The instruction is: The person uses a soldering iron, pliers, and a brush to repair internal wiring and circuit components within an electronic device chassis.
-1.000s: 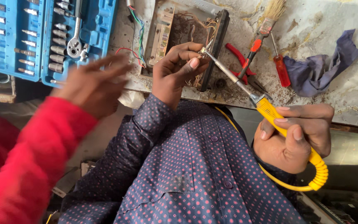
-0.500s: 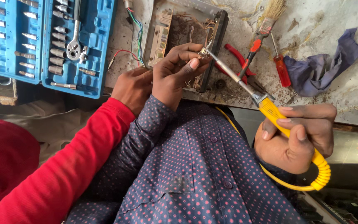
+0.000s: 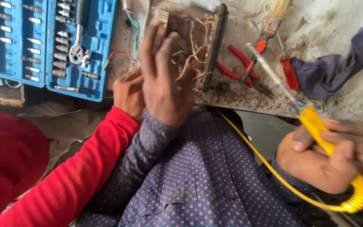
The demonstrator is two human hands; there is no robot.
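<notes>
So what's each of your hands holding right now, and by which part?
The right hand holds the soldering iron by its yellow handle, tip clear of the work. The left hand lies flat on the open wired unit; no clear grip shows.

Repair wkshop — socket set (image 3: 47, 42), pliers (image 3: 240, 69)

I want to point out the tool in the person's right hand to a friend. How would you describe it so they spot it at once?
Start at the dirty grey workbench and go to its near right edge. There the right hand holds a soldering iron, its thin metal tip pointing up-left toward the red-handled pliers. Its bright yellow handle and coiled yellow cord set it apart from the red tools nearby.
</notes>
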